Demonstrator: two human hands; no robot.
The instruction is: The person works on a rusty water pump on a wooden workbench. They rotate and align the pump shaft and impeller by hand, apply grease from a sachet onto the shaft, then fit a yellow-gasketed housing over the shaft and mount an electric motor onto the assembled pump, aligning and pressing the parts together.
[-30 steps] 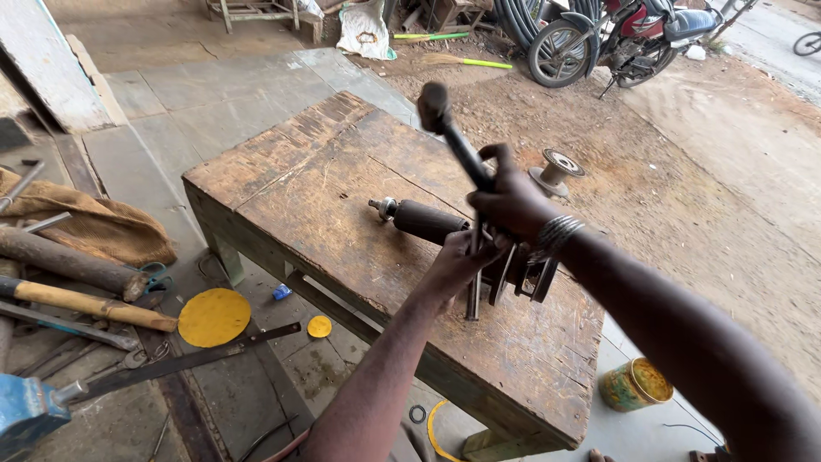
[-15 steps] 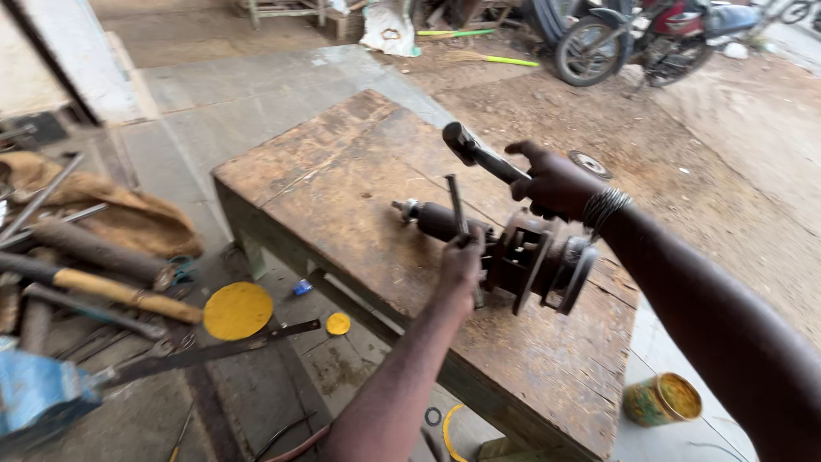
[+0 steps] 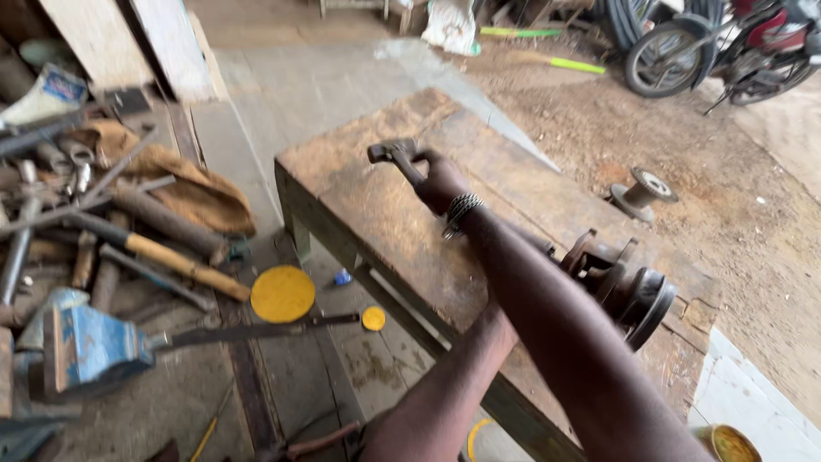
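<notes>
- Landmark: bench (image 3: 376,205), worn wood top, running from upper left toward lower right.
- Left of bench: blue vise (image 3: 81,346) on the floor, pile of rods and handles (image 3: 128,235) above it, brown sack (image 3: 192,192) against the pile.
- Just left of the bench leg: big yellow disc (image 3: 282,293), small yellow disc (image 3: 373,318) nearer the bench, a dark bar lying between vise and small disc.
- On bench, near its left end: my right hand (image 3: 445,181) closed in a full fist round a dark hammer handle; hammer (image 3: 395,156) head sits left and up from the fist, long axis slanting from fist toward the bench's left end.
- Right arm stretched long across the bench from lower right, beaded band at the wrist.
- Left hand: I can't see it. The left forearm goes under the right arm at mid bench, so I can't tell its grip or what it touches.
- Right of the fist, at the bench's right edge: dark motor part (image 3: 629,287), round flanged body, lying on its side, mostly behind my right arm. It lies right and toward me from the hammer; the hidden left hand looks nearer to it.
- Beyond bench, on dirt: small spool (image 3: 643,192); motorbike (image 3: 727,47) far right; yellow tin (image 3: 725,443) at the bench's near right corner.
</notes>
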